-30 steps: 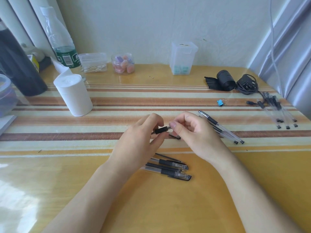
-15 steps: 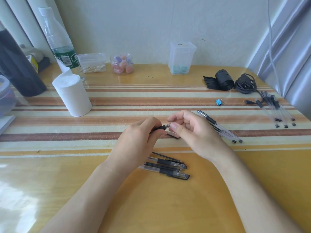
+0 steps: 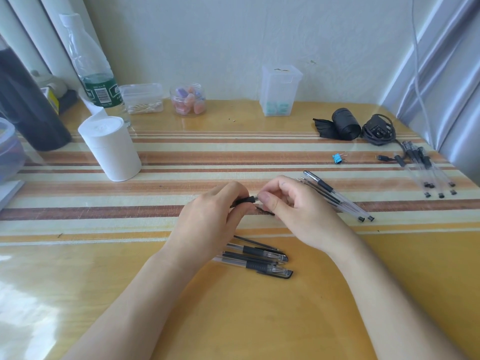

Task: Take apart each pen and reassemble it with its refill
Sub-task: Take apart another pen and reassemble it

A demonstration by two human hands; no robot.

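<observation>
Both hands met over the striped runner, directly in front of the tissue roll and to its right. The left hand was closed around a pen by its black grip, thumb and fingers pinching it; only the grip and a short metal tip stood clear of the hand. The right hand pinched the tip end of that same pen between thumb and forefinger, the remaining fingers curled in. A thin dark piece showed just beneath the right thumb; whether it was held or lay on the runner could not be told.

Nearer the person than the roll, just below the left wrist, a cluster of pens lay on the bare tabletop, roughly parallel and touching; two had black grips and clear barrels, with thinner dark rods among them. Right of the hands, well right of the roll, a second group lay slanted across the runner, clear barrels side by side. Farther right still, near the table's edge, a third group lay with several small black end pieces beside it.

A blue clip sat on the runner between the second and third groups. Behind the roll stood a bottle.
</observation>
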